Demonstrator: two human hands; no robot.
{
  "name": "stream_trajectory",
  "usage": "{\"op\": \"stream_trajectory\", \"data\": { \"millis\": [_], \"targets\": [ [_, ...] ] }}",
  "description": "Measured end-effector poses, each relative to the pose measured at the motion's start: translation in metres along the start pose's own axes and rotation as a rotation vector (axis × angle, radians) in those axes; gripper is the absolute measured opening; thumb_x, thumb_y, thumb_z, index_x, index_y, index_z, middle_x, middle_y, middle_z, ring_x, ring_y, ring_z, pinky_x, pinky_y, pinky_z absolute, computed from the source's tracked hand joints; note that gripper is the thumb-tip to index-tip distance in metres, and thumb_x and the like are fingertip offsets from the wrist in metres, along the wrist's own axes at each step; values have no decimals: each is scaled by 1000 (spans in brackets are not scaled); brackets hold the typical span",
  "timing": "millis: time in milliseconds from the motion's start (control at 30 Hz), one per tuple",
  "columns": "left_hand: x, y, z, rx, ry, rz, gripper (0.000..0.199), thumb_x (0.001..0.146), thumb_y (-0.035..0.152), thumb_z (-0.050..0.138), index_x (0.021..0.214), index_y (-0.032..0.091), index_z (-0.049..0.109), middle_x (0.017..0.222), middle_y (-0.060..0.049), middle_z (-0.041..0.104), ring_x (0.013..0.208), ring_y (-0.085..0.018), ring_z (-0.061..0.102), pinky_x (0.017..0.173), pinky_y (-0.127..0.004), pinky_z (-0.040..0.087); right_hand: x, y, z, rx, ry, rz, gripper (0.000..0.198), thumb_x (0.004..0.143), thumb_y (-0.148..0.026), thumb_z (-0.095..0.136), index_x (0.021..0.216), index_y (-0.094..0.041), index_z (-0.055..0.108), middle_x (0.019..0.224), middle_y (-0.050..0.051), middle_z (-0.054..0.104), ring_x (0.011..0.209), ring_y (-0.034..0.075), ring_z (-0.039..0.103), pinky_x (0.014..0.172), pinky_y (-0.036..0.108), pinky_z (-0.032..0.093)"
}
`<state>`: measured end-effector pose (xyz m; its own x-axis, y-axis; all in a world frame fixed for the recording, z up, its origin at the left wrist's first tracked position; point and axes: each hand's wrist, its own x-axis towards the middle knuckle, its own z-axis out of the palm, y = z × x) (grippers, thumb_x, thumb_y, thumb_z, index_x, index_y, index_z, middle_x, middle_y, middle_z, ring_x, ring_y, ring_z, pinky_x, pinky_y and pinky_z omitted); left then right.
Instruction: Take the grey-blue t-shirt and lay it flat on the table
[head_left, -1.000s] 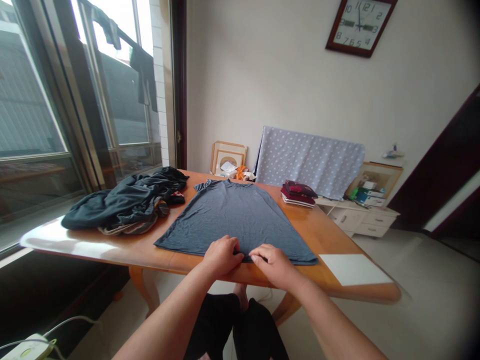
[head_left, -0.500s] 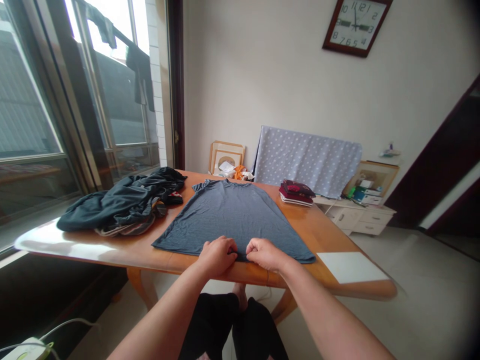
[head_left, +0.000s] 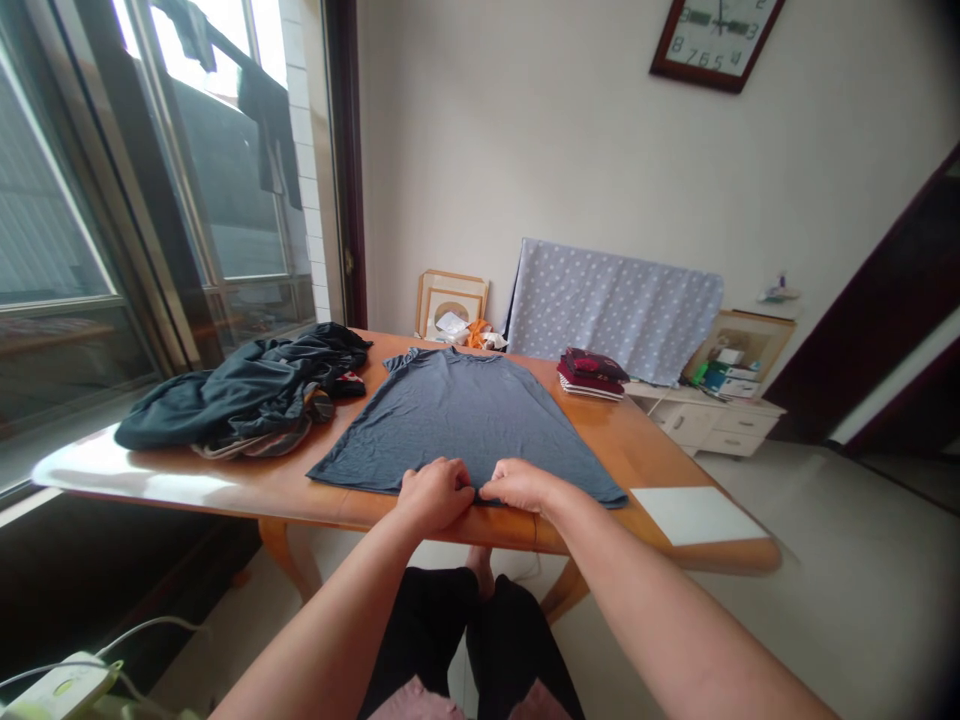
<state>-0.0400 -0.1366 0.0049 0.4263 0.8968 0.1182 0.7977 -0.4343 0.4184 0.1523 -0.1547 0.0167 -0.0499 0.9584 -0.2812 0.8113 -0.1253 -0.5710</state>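
Since the bottom edge crops both forearms and the black trousers, only parts show; power strip at lower left is cut off too. Left hand curls at the near hem of the gray-blue shirt, fingertips partly hidden, can't tell if it grips. Right hand, just beside it, pinches the same hem. Shirt lies spread flat on the wooden table, between white sheet and dark clothes pile, whose overlapping garments are hard to separate. Folded stack farther back, lower items showing edges only. Dotted cloth hides whatever's under it. Wall clock cropped at top.
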Motion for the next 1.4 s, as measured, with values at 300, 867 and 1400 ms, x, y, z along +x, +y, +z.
{"op": "stream_trajectory", "data": {
  "millis": [300, 867, 1400],
  "targets": [
    [-1, 1, -2, 2, -3, 24, 20, 80, 44, 62, 90, 28, 66, 100, -2, 71, 94, -25, 63, 80, -37, 38, 2, -1, 1, -81, -2, 28, 22, 69, -38, 70, 73, -17, 65, 60, -2, 58, 53, 12, 47, 49, 25, 27],
    [0, 1, -4, 14, -40, 8, 21, 80, 46, 61, 92, 28, 65, 103, -2, 71, 97, -26, 65, 81, -39, 37, -9, -3, -19, -79, -167, 23, 3, 61, -17, 59, 61, -18, 56, 47, -7, 41, 43, 8, 32, 46, 25, 21],
    [-1, 2, -4, -6, -22, 9, 19, 80, 44, 64, 90, 28, 66, 100, -1, 70, 98, -25, 64, 84, -38, 40, -19, -11, -24, -48, -93, 120, 10, 55, -11, 62, 57, -18, 54, 44, -5, 44, 43, 9, 35, 47, 25, 23]
  ]
}}
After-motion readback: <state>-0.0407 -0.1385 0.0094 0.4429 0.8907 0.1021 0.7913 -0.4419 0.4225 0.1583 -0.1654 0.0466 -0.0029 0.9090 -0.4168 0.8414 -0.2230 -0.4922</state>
